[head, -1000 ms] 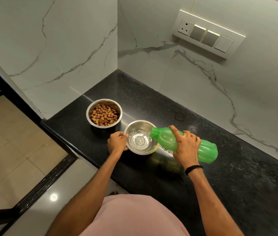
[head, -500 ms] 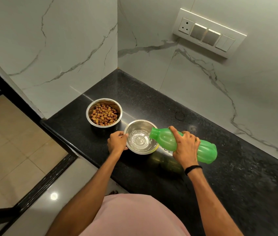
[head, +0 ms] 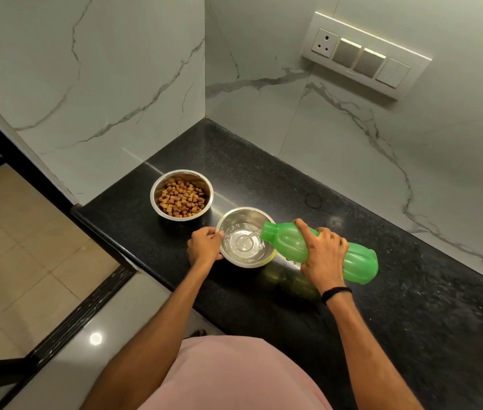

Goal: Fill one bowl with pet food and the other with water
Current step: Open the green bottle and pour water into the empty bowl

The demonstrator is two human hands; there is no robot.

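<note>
I am watching the right hand gripping the green bottle, which is lying almost flat with its open mouth over the near bowl. Compared with a second ago, the bottle is tipping a little more, and a thin stream of water is now showing clearly as it falls into the bowl. The pool in the bottom is looking a bit wider than before, but it is still shallow. The left hand is staying closed on the bowl's left rim, keeping it steady on the black tabletop. The far bowl is already holding brown pet food. So I think the food part is done and the water part is going on, with more pouring needed. If the bottle tips too fast, water could be splashing over the rim.
</note>
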